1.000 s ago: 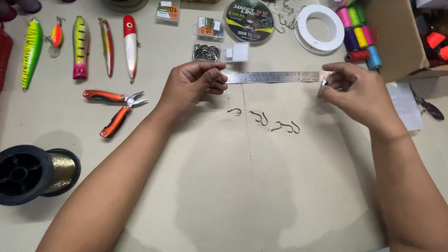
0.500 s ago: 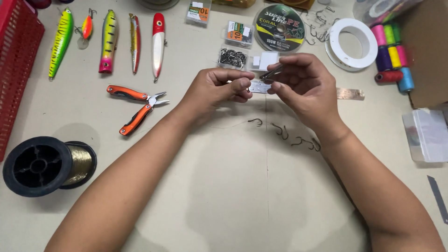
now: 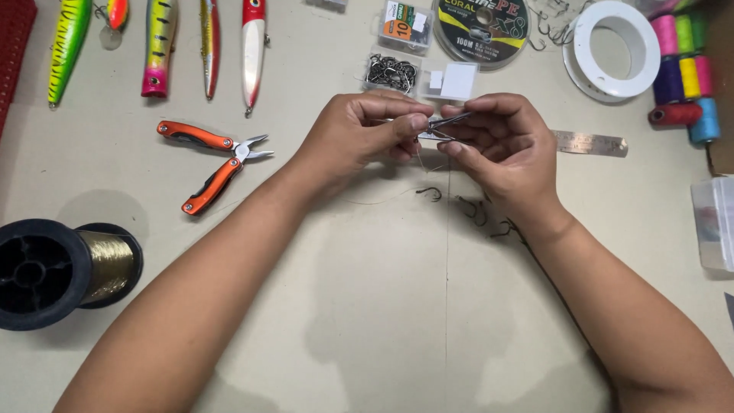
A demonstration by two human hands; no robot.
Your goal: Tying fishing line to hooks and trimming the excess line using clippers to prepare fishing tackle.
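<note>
**Workbench status: hook and line held at centre**

The work surface is a pale tabletop [image 3: 382, 321] laid out with fishing tackle. Along the far edge lie several painted lures [image 3: 159, 46], a small clear box of hooks [image 3: 390, 71], a round line spool with a dark label [image 3: 480, 27], a white ring spool [image 3: 615, 47] and a row of coloured thread bobbins [image 3: 683, 76]. Orange-handled pliers [image 3: 212, 163] rest open to the left, and a large black spool of golden line [image 3: 65, 269] sits at the near left. A steel ruler [image 3: 590, 143] lies partly hidden behind the right hand.

Progress, as judged from the layout: several loose hooks [image 3: 478, 213] lie untied on the table just below the hands, with no line visibly attached to them, so most of the rigging appears to remain. One small dark hook [image 3: 449, 121] is in hand, and a thin pale line [image 3: 382, 197] trails from the hands across the table (its far end cannot be traced).

Hand pose:
- Left hand [image 3: 359, 134]: closed in a pinch, thumb and forefinger pressed together at the shank end of the small dark hook, wrist low over the table.
- Right hand [image 3: 501, 145]: fingers curled, gripping the other end of the hook between thumb and fingertips, palm turned inward.

Both forearms extend from the near edge and converge at the centre
</note>
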